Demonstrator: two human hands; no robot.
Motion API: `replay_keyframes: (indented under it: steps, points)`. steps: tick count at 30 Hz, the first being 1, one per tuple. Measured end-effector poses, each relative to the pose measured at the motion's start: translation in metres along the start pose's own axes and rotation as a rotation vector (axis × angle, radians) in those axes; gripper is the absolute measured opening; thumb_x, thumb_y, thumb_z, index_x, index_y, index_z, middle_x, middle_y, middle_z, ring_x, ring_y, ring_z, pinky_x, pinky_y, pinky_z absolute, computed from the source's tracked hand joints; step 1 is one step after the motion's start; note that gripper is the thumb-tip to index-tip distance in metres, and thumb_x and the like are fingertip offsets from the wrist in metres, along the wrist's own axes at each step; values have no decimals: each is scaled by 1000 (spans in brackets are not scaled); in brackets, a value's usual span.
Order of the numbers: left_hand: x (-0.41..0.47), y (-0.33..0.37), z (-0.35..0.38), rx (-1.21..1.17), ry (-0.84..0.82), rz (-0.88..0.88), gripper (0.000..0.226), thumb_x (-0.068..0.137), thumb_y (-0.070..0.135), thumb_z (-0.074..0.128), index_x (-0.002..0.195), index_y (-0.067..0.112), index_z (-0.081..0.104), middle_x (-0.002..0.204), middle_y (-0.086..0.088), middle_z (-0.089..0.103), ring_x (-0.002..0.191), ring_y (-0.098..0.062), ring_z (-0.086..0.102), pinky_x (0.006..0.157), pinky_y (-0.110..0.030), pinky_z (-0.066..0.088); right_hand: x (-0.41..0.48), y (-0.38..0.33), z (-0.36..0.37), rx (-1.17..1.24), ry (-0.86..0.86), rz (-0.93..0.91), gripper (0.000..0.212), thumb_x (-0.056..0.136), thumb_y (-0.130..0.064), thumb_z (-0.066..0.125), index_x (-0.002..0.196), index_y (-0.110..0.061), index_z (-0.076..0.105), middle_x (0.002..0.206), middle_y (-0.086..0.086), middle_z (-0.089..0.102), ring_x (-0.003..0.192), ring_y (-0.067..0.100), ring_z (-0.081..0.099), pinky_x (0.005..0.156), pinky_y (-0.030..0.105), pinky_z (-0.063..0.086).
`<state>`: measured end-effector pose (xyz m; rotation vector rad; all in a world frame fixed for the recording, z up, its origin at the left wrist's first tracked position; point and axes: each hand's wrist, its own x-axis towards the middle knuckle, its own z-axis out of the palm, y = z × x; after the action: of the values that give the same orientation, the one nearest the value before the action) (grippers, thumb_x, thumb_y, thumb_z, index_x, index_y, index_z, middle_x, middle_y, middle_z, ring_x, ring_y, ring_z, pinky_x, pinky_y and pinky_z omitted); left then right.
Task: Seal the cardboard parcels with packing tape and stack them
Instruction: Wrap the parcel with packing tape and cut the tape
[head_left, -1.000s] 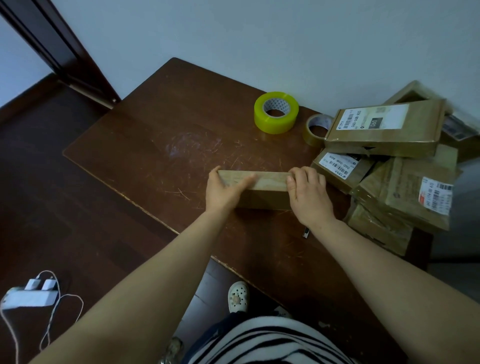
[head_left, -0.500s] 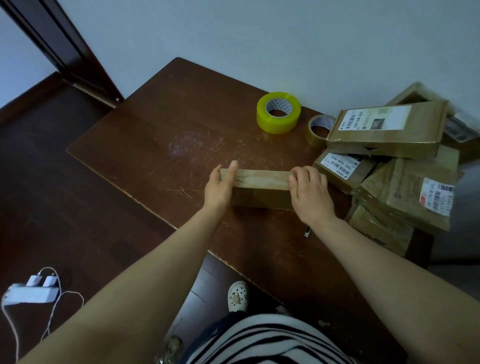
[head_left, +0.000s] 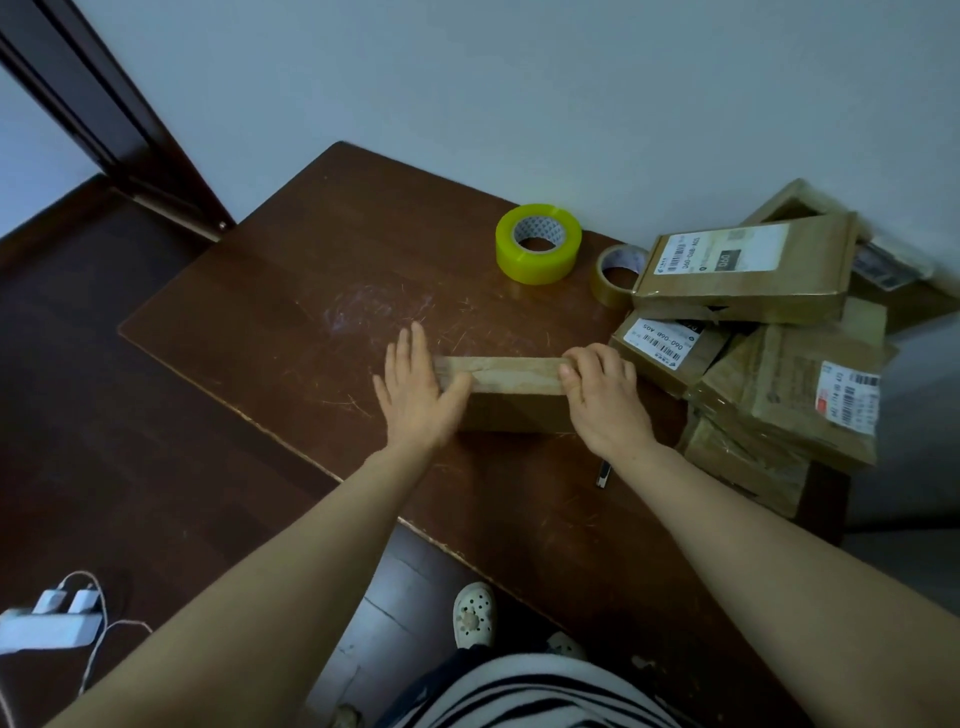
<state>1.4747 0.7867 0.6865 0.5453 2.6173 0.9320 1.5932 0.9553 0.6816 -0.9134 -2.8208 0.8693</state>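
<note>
The box (head_left: 511, 374) is stood on its thin side on the table (head_left: 311, 291). One end is pressed by the flat left hand (head_left: 415, 389); the other is gripped by the curled right hand (head_left: 605, 400). If pushed too hard from one side, it could be tipped over.

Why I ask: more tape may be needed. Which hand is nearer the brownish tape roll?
Right. The right hand grips the parcel just before the brownish tape roll; the left hand lies farther left.
</note>
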Motion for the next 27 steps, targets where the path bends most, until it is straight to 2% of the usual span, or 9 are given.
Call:
replay_keyframes:
  steps: [2,3,6,11,15,18,20,22,27]
  points:
    - [1,-3,-2,300,-82,228,95,76,51,52,153,23,4,159,3,8,147,-19,-3,113,-42,-14,2,2,-1,84,-14,10,37,104,-35,31,134,-21,47,148,5,28,137,24,21,110,42,26]
    - [3,-2,-3,366,-105,283,90,78,45,59,152,22,14,156,-1,19,146,-24,6,115,-44,-7,3,3,-2,157,1,4,37,104,-33,32,135,-21,48,149,5,27,139,23,20,111,38,23]
    - [5,2,-4,238,-25,302,61,82,27,69,136,17,42,133,-7,41,129,-27,28,104,-37,30,6,9,-13,396,165,47,38,103,-30,36,137,-17,47,143,6,34,135,18,31,106,25,23]
    - [4,13,7,333,-57,265,60,83,44,67,134,21,44,126,-4,46,118,-24,37,93,-37,40,-3,38,-25,474,303,260,35,101,-26,41,132,-11,50,133,8,48,124,20,46,98,26,33]
    - [4,27,10,477,-33,245,69,77,55,62,135,24,41,129,-3,48,121,-27,41,102,-43,33,-18,57,-21,454,272,382,28,98,-14,46,124,-13,55,122,4,58,116,19,54,93,28,40]
    - [4,36,8,489,-59,269,77,76,60,56,141,23,37,138,-4,45,132,-27,35,115,-50,16,-28,62,-20,428,274,410,26,96,-10,47,119,-13,59,119,5,61,112,20,56,95,34,45]
    - [4,47,8,462,-64,284,81,76,64,46,144,22,34,145,-6,40,137,-27,28,116,-54,5,-29,62,-25,418,314,390,24,96,-11,49,116,-15,62,118,4,63,111,19,57,95,35,46]
    - [6,63,9,443,-63,307,83,74,66,38,145,22,34,146,-7,38,139,-27,26,117,-54,3,-24,60,-36,407,349,360,22,96,-12,50,114,-17,63,116,2,64,108,18,58,92,35,48]
    - [15,99,16,356,-79,349,68,84,51,53,143,22,36,144,-8,42,137,-26,31,117,-50,9,-14,61,-65,428,391,326,23,97,-13,50,116,-17,61,116,2,62,107,17,58,91,41,51]
